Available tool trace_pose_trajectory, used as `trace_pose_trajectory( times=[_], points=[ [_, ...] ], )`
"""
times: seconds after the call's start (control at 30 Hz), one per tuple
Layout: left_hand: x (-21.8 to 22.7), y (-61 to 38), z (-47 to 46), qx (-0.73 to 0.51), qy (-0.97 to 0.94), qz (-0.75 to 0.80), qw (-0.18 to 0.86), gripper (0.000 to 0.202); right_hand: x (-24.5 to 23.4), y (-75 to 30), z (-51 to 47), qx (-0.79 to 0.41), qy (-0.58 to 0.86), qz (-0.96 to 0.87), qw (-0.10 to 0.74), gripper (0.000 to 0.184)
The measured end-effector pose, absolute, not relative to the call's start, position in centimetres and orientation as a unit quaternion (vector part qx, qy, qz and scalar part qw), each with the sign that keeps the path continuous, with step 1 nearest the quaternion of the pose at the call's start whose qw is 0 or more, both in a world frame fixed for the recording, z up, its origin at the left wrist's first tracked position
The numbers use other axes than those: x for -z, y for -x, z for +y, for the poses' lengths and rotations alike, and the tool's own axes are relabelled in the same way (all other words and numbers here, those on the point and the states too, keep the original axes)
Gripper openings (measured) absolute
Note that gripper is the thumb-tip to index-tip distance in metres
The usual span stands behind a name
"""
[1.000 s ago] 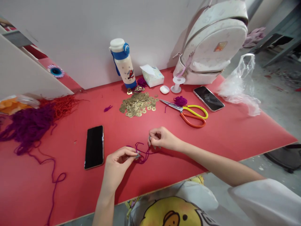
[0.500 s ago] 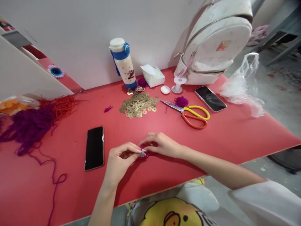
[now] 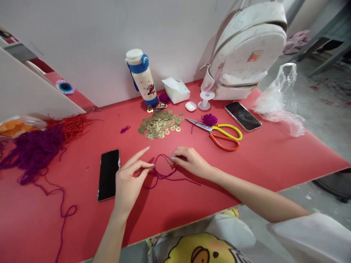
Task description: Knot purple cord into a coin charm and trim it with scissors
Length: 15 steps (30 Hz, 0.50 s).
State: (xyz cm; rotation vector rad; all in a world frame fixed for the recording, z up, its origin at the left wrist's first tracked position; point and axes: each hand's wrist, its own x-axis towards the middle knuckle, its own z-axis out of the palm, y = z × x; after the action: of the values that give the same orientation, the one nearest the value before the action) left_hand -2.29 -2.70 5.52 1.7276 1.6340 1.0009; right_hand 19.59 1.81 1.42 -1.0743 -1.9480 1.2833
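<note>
My left hand (image 3: 131,179) pinches one end of a thin purple cord (image 3: 163,174) between thumb and middle finger, with the index finger stretched out. My right hand (image 3: 189,161) pinches the other part of the same cord just to the right. The cord forms a loop between the two hands and trails right across the red table (image 3: 274,153). A black phone (image 3: 108,174) lies flat just left of my left hand.
A heap of brass coins (image 3: 160,123) lies behind my hands, with orange-and-yellow scissors (image 3: 222,133), a purple cord ball (image 3: 210,119) and a second phone (image 3: 242,115) to the right. A bottle (image 3: 142,77), tissue box (image 3: 176,90), spool (image 3: 205,99) and white backpack (image 3: 244,54) line the wall. Purple and red cord piles (image 3: 35,144) sit left.
My hands came together at the cord, then drew apart again, opening the cord into a loop. My left index finger has stretched out.
</note>
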Motion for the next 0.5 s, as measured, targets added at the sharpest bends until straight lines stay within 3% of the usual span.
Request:
trace_pose_trajectory(
  times=[0.17,0.3,0.4,0.5],
  points=[
    [-5.7,-0.4,-1.8,-0.332,-0.725,0.518,0.309,0.016,-1.1,-19.7,1.7,-0.480,0.385,-0.732,0.294,0.022],
    [-4.1,-1.3,-0.5,-0.333,-0.677,0.543,0.370,0.012,-0.9,-19.9,1.8,-0.482,0.396,-0.721,0.299,0.025],
    [-3.0,-1.4,0.0,-0.372,-0.592,0.565,0.439,0.007,-0.4,-19.8,1.9,-0.466,0.427,-0.686,0.361,0.012],
    [-2.3,-1.4,0.2,-0.414,-0.516,0.573,0.484,0.007,0.1,-19.8,2.1,-0.495,0.407,-0.641,0.422,0.018]
  ],
)
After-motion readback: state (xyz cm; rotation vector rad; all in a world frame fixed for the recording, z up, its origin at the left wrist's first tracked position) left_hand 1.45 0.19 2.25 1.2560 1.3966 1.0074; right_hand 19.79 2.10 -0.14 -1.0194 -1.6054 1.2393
